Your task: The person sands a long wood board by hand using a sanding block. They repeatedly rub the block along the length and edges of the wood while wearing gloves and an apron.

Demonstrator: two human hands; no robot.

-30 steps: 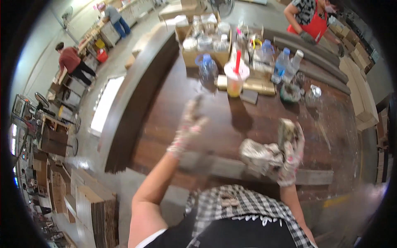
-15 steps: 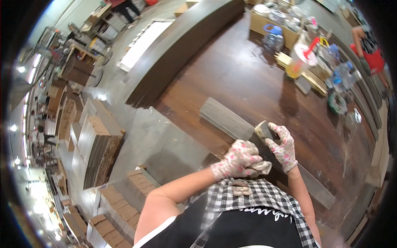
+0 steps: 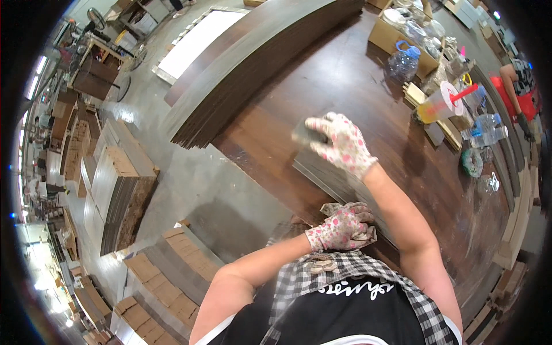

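My right hand, in a white glove with pink flowers, is closed around a small dark grey block, blurred by motion. It hangs over the far left end of a grey-brown plank lying on the dark brown tabletop. My left hand, gloved the same way, grips a crumpled, stained cloth near my apron, beside the plank's near edge. Both forearms partly cover the plank, and its near right part is hidden.
A tall stack of planks edges the table's far left. At the right stand a drink cup with a red straw, a blue-capped bottle, a cardboard box and clear bottles. Another person is at the far right.
My right hand has swung far and left with the block, from the plank's middle to its far left end. My left hand with the cloth stays near my apron. The view has shifted slightly.
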